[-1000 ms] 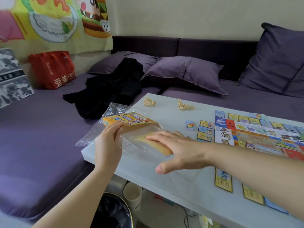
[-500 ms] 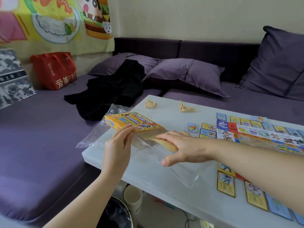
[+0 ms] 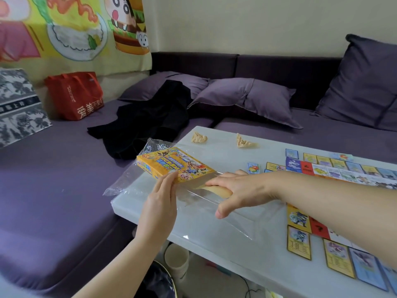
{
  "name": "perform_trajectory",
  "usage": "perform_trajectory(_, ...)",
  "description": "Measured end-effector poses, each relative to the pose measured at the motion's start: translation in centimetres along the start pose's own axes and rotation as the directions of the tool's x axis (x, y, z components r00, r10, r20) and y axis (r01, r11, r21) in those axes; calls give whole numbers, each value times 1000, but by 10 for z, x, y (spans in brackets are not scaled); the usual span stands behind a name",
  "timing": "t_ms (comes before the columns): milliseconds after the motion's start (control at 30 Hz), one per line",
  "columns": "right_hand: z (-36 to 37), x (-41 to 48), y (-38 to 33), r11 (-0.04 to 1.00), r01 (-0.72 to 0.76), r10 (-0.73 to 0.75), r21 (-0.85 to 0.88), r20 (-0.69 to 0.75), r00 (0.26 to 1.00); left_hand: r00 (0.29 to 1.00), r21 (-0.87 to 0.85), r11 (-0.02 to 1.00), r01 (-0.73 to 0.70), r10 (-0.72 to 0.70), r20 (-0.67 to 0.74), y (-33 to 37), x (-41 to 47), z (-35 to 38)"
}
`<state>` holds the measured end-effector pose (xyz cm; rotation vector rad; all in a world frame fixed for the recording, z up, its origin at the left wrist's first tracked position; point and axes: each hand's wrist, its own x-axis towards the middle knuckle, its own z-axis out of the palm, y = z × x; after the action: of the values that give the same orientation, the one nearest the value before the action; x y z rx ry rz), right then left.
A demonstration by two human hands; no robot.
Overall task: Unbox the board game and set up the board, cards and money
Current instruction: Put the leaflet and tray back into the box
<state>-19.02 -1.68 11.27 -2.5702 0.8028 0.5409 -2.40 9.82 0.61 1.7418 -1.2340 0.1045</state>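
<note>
A yellow game box (image 3: 175, 166) lies tilted on clear plastic wrapping (image 3: 227, 218) at the left end of the white table (image 3: 236, 265). My left hand (image 3: 160, 203) touches the box's near corner with straight fingers. My right hand (image 3: 234, 190) reaches across from the right, its fingers curled over a tan flat piece (image 3: 217, 190) at the box's open end, thumb down on the plastic. The colourful game board (image 3: 343, 172) lies unfolded at the right. Property cards (image 3: 298, 241) lie along its near and left edges.
Two crumpled tan scraps (image 3: 199, 138) (image 3: 245, 143) lie at the table's far edge. A purple sofa surrounds the table, with a black garment (image 3: 148, 123), cushions (image 3: 247, 100) and a red bag (image 3: 75, 95) on it. A paper cup (image 3: 177, 263) and a black bin (image 3: 159, 282) stand under the table.
My left hand has slid from the box's side to its near corner. My right hand has drawn slightly toward me with the tan piece, and more of the box shows.
</note>
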Motion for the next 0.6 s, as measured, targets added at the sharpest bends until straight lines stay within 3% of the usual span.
perform_trajectory(300, 14, 1, 0, 982, 51, -19, 184, -171, 985, 1000, -30, 999, 12, -12, 23, -3, 0, -5)
perform_trajectory(433, 20, 3, 1, 979, 60, -20, 196, -202, 979, 973, -281, 931, 231, -228, 45, -2, 3, -5)
perform_trajectory(600, 19, 4, -1, 985, 45, -11, 167, -200, 980, 931, -506, 792, 340, -361, 60, -7, 14, 0)
